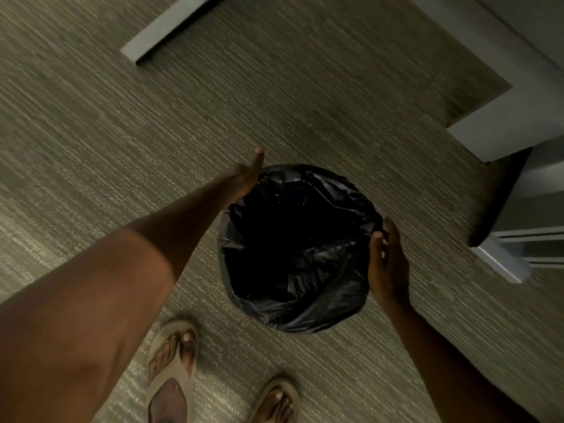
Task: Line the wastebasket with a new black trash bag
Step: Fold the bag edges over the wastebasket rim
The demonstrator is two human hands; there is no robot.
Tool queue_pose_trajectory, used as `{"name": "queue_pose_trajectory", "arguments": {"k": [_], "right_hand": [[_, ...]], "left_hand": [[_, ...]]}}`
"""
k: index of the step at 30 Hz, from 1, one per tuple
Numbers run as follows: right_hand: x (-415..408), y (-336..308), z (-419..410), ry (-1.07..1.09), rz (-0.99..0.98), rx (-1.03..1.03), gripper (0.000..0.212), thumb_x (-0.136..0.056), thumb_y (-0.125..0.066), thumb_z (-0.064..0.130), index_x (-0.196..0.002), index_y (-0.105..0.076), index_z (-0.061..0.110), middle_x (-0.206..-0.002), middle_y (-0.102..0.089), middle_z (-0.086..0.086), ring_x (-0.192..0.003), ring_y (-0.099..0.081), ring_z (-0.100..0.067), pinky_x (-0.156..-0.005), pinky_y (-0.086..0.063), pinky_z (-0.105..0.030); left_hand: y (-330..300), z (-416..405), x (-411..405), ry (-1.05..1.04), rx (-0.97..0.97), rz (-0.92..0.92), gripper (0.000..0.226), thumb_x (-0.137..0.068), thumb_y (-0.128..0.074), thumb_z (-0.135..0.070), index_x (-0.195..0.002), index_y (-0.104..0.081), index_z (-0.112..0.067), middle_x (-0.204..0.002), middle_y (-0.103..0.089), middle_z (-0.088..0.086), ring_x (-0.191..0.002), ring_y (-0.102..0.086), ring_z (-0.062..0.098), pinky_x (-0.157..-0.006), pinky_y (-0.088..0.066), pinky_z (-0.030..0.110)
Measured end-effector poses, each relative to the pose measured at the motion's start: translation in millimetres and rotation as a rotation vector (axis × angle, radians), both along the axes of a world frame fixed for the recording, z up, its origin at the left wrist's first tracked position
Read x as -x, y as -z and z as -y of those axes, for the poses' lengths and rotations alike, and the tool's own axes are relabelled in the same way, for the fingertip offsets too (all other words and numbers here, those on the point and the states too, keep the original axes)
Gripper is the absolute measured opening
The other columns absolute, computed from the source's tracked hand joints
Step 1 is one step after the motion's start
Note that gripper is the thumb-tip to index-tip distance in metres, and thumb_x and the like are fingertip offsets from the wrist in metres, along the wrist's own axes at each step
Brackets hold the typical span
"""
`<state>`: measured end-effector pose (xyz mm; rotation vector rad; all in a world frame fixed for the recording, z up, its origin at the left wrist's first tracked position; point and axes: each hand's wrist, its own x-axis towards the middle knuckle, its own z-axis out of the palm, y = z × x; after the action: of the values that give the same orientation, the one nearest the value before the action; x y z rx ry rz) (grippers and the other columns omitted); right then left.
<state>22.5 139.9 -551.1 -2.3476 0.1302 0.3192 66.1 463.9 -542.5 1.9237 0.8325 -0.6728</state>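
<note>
A round wastebasket (224,270) stands on the carpet in front of my feet. A black trash bag (320,312) lines it, and its crinkled edge is folded out over the rim all the way round. My left hand (245,177) lies against the far left of the rim, palm on the bag's folded edge and thumb sticking up; its fingers are partly hidden. On the right side my right hand (389,264) is cupped beside the rim. Its thumb touches the bag and its fingers are slightly apart.
Striped grey-green carpet (122,132) covers the floor. White baseboard and a door frame (515,129) run along the right, with a dark gap under a white unit (500,196). Another white trim piece (161,29) sits at the top left. My sandalled feet (174,370) are just below the basket.
</note>
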Motion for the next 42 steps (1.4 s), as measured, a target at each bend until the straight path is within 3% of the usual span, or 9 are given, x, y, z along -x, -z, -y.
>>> {"name": "queue_pose_trajectory", "arguments": {"k": [6, 10, 14, 18, 24, 33, 37, 39, 42], "right_hand": [[15.6, 5.8, -0.9, 0.011, -0.131, -0.108, 0.061, -0.102, -0.028, 0.061, -0.155, -0.036, 0.031, -0.153, -0.05, -0.001, -0.134, -0.052, -0.02, -0.1, -0.043, -0.032], [20.0, 2.1, 1.2, 0.13, 0.016, 0.073, 0.066, -0.102, -0.035, 0.06, -0.155, -0.037, 0.021, -0.152, -0.047, -0.014, -0.134, -0.051, -0.034, -0.097, -0.046, -0.038], [40.1, -17.5, 0.9, -0.24, 0.403, 0.344, 0.071, -0.096, -0.058, 0.046, -0.155, -0.037, 0.012, -0.159, -0.04, -0.016, -0.148, -0.035, -0.034, -0.111, -0.04, -0.055], [73.1, -15.7, 1.2, -0.837, 0.376, 0.53, 0.064, -0.099, -0.047, 0.058, -0.148, -0.052, 0.017, -0.152, -0.053, -0.003, -0.155, -0.024, -0.025, -0.119, -0.017, -0.067], [86.1, -16.4, 34.7, -0.768, 0.48, 0.409, 0.032, -0.099, -0.055, 0.039, -0.097, -0.078, 0.018, -0.106, -0.075, 0.003, -0.135, -0.053, -0.03, -0.107, -0.036, -0.063], [71.8, -30.7, -4.1, -0.889, 0.391, 0.548, 0.052, -0.104, -0.038, 0.047, -0.146, -0.054, 0.021, -0.16, -0.043, -0.006, -0.156, -0.022, -0.026, -0.119, -0.018, -0.065], [46.8, -18.9, -16.8, -0.985, 0.187, 0.903, 0.059, -0.101, -0.021, 0.056, -0.121, -0.072, 0.032, -0.127, -0.071, 0.008, -0.156, -0.021, -0.03, -0.117, 0.0, -0.072], [40.9, -20.9, -13.1, -0.918, 0.227, 0.83, 0.056, -0.101, -0.026, 0.055, -0.099, -0.076, 0.03, -0.112, -0.075, 0.011, -0.153, -0.029, -0.026, -0.117, -0.003, -0.073], [41.1, -34.5, -6.2, -0.727, 0.422, 0.498, 0.038, -0.102, -0.047, 0.045, -0.114, -0.074, 0.021, -0.14, -0.063, -0.002, -0.15, -0.036, -0.024, -0.119, -0.02, -0.064]], "left_hand": [[11.1, 4.5, 26.9, 0.064, 0.046, 0.397, 0.045, -0.106, -0.038, -0.054, -0.109, -0.072, -0.024, -0.093, -0.07, 0.001, -0.084, -0.067, 0.022, -0.075, -0.047, 0.032], [17.0, 11.1, 39.1, 0.157, -0.28, 0.561, 0.058, -0.105, -0.042, -0.051, -0.153, -0.048, -0.018, -0.153, -0.052, 0.014, -0.141, -0.048, 0.03, -0.114, -0.041, 0.043], [-9.6, 27.0, 74.7, 0.242, -0.458, 0.875, 0.044, -0.102, -0.052, -0.033, -0.139, -0.061, -0.011, -0.136, -0.064, 0.014, -0.131, -0.052, 0.034, -0.112, -0.041, 0.043], [-13.3, 70.1, 152.0, 0.826, -0.359, 0.746, 0.057, -0.097, -0.047, -0.058, -0.135, -0.063, -0.018, -0.127, -0.072, 0.007, -0.128, -0.06, 0.032, -0.119, -0.035, 0.05], [1.0, 90.6, 193.3, 1.249, -0.274, 0.525, 0.06, -0.093, -0.049, -0.063, -0.128, -0.066, -0.017, -0.135, -0.066, 0.007, -0.139, -0.051, 0.031, -0.13, -0.01, 0.055], [2.8, 87.3, 187.3, 1.282, -0.202, 0.524, 0.059, -0.097, -0.057, -0.038, -0.152, -0.037, -0.029, -0.157, -0.043, 0.006, -0.141, -0.048, 0.03, -0.116, -0.038, 0.045], [7.5, 85.9, 187.4, 1.269, -0.186, 0.561, 0.06, -0.094, -0.062, -0.038, -0.15, -0.045, -0.025, -0.149, -0.055, 0.004, -0.138, -0.051, 0.029, -0.115, -0.039, 0.046], [5.9, 84.2, 185.9, 1.198, -0.194, 0.653, 0.064, -0.093, -0.061, -0.05, -0.149, -0.049, -0.022, -0.146, -0.059, 0.005, -0.137, -0.052, 0.028, -0.117, -0.038, 0.046], [-4.8, 82.8, 189.6, 0.792, -0.208, 0.853, 0.07, -0.095, -0.058, -0.058, -0.147, -0.055, -0.012, -0.146, -0.061, 0.01, -0.145, -0.047, 0.03, -0.12, -0.036, 0.052]]}}
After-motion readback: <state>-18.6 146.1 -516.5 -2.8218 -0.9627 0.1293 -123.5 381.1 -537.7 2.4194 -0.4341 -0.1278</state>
